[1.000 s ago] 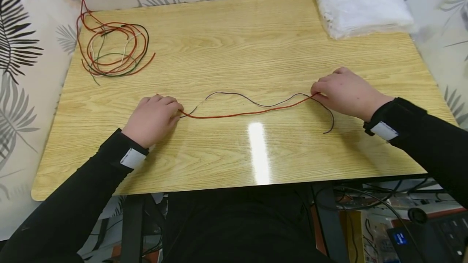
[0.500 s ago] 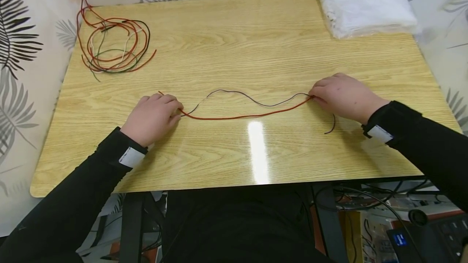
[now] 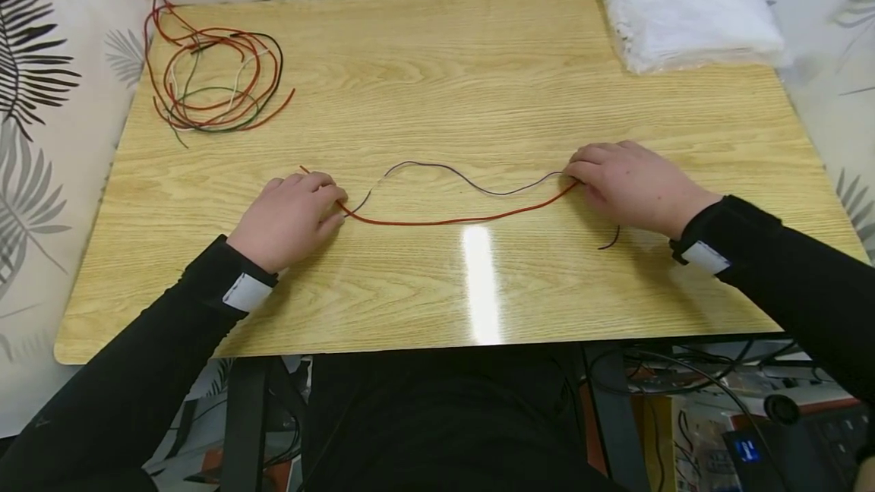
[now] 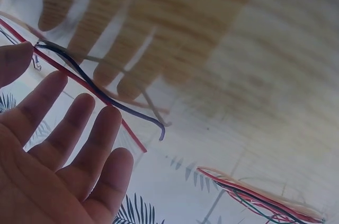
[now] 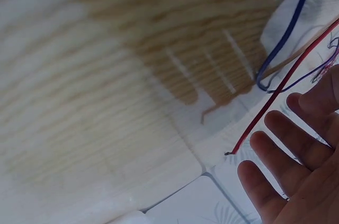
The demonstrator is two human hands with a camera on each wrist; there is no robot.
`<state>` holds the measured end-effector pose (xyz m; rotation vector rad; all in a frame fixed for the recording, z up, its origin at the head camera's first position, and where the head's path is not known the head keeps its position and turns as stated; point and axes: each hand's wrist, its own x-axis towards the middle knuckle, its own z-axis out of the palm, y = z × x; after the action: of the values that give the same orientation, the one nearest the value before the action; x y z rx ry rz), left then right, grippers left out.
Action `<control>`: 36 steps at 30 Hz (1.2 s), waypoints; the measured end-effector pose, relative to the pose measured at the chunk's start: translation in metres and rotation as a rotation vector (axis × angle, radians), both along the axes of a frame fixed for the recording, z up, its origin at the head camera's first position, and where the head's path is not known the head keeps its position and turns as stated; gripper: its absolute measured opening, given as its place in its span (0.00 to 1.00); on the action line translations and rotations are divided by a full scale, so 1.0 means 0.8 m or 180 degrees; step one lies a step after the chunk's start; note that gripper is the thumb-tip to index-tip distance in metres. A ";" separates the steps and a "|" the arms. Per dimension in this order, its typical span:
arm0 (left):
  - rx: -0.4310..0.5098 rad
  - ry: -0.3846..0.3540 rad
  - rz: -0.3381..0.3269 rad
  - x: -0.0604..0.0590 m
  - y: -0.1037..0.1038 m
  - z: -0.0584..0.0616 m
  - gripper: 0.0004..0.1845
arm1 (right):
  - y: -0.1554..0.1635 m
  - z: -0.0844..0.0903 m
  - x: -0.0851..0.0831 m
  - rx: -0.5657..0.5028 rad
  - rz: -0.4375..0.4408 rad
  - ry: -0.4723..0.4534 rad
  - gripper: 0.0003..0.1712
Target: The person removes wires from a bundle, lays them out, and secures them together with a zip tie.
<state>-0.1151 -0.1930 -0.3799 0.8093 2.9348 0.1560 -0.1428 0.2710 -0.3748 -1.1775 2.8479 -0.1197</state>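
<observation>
A red wire [image 3: 444, 223] and a thinner blue-purple wire [image 3: 458, 172] lie across the table between both hands. The left hand [image 3: 290, 217] is over their left ends, and in the left wrist view its fingertips [image 4: 108, 114] and thumb meet the red wire [image 4: 69, 74] beside the blue-purple wire [image 4: 87, 78]. At the other ends is the right hand [image 3: 636, 184], whose fingers [image 5: 275, 128] look fairly straight. The red wire [image 5: 259, 118] passes just beyond them to a bare tip; the blue-purple wire [image 5: 288, 30] bends near the thumb. Part of both wires is hidden under each hand.
Coiled red, black, green and white wires [image 3: 222, 108] lie at the table's back left corner. A white plastic-wrapped pack [image 3: 687, 14] sits at the back right, overhanging the edge. Walls border the wooden table [image 3: 424, 82]. Dark cables [image 3: 673, 370] hang below its front edge.
My right hand has shifted slightly left and down. The red wire between the hands sags a little more, and less of the blue-purple tail shows. The left hand is nearly still.
</observation>
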 end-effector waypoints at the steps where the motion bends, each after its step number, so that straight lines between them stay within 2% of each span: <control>1: 0.0012 -0.0003 -0.0003 0.000 -0.001 0.000 0.16 | -0.001 0.000 0.001 -0.0025 0.0007 -0.0001 0.19; 5: 0.0069 0.0012 0.0004 -0.002 -0.005 0.000 0.16 | -0.008 0.002 0.007 -0.0130 0.0059 0.0051 0.18; 12: 0.0023 -0.0055 0.0157 -0.005 -0.014 0.012 0.19 | -0.019 0.006 0.021 -0.0390 0.0197 0.0181 0.15; 16: 0.0025 -0.0049 0.0233 -0.014 -0.026 0.017 0.20 | -0.026 0.007 0.028 -0.0509 0.0295 0.0219 0.14; 19: 0.0106 -0.0017 0.0327 -0.029 -0.041 0.017 0.20 | -0.032 0.007 0.033 -0.0554 0.0336 0.0209 0.13; 21: 0.0146 -0.0020 0.0469 -0.042 -0.054 0.015 0.20 | -0.036 0.007 0.035 -0.0570 0.0354 0.0188 0.13; 26: 0.0092 -0.0025 0.1005 -0.081 -0.087 0.012 0.20 | -0.035 0.006 0.042 -0.0575 0.0378 0.0177 0.14; 29: 0.0022 -0.0007 0.1245 -0.101 -0.100 0.012 0.20 | -0.033 0.006 0.044 -0.0592 0.0411 0.0212 0.15; 36: -0.0109 0.0134 0.1439 -0.134 -0.103 0.008 0.16 | -0.027 0.002 0.044 -0.0648 0.0410 0.0226 0.15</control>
<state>-0.2220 -0.2753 -0.3736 0.1337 3.0997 0.1191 -0.1078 0.2493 -0.3733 -1.4261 2.8650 -0.3767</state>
